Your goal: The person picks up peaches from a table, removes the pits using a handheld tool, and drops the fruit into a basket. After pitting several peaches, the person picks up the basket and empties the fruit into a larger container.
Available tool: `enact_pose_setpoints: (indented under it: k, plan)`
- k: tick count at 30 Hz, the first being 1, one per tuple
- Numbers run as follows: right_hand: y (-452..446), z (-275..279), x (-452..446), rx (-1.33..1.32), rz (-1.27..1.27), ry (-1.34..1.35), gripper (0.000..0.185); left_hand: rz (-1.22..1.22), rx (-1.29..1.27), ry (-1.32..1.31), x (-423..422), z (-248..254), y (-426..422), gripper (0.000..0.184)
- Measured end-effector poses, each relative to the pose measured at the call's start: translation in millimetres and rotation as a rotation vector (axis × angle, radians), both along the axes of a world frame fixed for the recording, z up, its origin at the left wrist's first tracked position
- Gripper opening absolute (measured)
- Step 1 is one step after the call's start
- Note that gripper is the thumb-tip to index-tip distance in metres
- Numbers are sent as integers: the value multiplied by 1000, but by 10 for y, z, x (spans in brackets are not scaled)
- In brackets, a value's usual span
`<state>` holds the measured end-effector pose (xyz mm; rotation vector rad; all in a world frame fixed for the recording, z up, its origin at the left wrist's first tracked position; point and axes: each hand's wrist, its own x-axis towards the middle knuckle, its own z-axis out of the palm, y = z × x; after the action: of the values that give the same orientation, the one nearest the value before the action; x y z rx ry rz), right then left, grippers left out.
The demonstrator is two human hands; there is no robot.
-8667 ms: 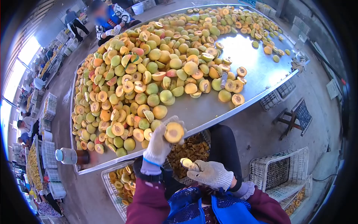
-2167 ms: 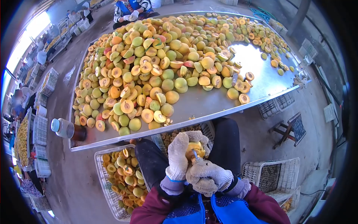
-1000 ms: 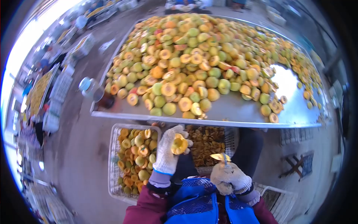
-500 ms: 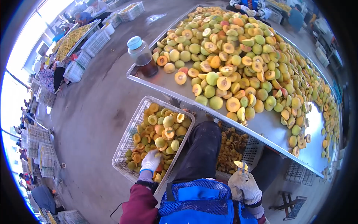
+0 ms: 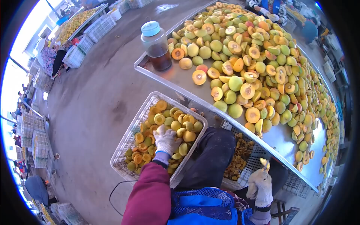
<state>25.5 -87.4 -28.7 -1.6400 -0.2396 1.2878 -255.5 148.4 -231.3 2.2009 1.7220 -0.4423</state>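
Observation:
My left hand [image 5: 166, 140], in a white knit glove, rests on the halved yellow peaches [image 5: 189, 136] in a white plastic crate [image 5: 120, 150]. Its fingers are spread over the fruit; whatever lies under the palm is hidden. My right hand [image 5: 259, 185], also gloved, is raised beside my right leg, closed around a small tool whose handle the fingers hide. At the tool's tip a yellow piece of fruit [image 5: 264, 162] sticks up. Below the table edge, a second crate [image 5: 255, 159] holds brownish pits and scraps [image 5: 237, 159].
A metal table [image 5: 273, 137] bears a large heap of peaches [image 5: 247, 67], many cut in half. A jar with a light-blue lid [image 5: 156, 47] holds dark liquid at the table corner. A co-worker's gloved hands [image 5: 273, 17] are across the table. Stacked crates [image 5: 41, 148] stand left.
My left hand has moved up and deeper across the crate, and its fingers have spread. My right hand has shifted right with the tool. The view has tilted and shifted slightly.

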Motion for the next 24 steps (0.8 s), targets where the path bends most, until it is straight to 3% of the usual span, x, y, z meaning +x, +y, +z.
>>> enact_pose_setpoints:
  k: [1,4,6,7,9,12,13,14,17,19,21,22,24]
  plan:
    - [45,-128,105,51,9,-44,23,-11,150,-109,-268,-146,-138,46]
    - [146,-519,423,76,-22,-219,23,16,248,-44,-807,-352,-466,50]
    - [236,-674,608,106,-30,-258,22,310,-55,-2,-1044,-332,-559,53]
    - [305,-652,654,103,-32,-288,22,315,-38,45,-1146,-287,-637,58]
    - [396,-666,731,102,-32,-313,21,671,59,119,-1525,-744,-874,63]
    - [489,-808,774,11,-175,-239,21,728,191,74,-1313,-210,-793,67]
    - [532,-856,747,5,-170,-236,21,617,313,-147,-1290,-298,-723,65]
    - [573,-894,717,-34,-169,-258,22,510,358,-228,-1079,-136,-565,64]
    - [567,-965,737,-62,-186,-290,21,288,527,-545,-661,-254,40,61]
    - [587,-926,755,-76,-149,-285,20,197,518,-466,-466,-224,432,64]
    - [604,-889,758,-111,-150,-275,19,272,468,-320,-345,-332,705,57]
    - [602,-902,762,-110,-145,-275,20,267,464,-323,-334,-369,664,57]
    - [594,-909,780,-111,-145,-279,20,363,176,-517,-327,-433,432,46]
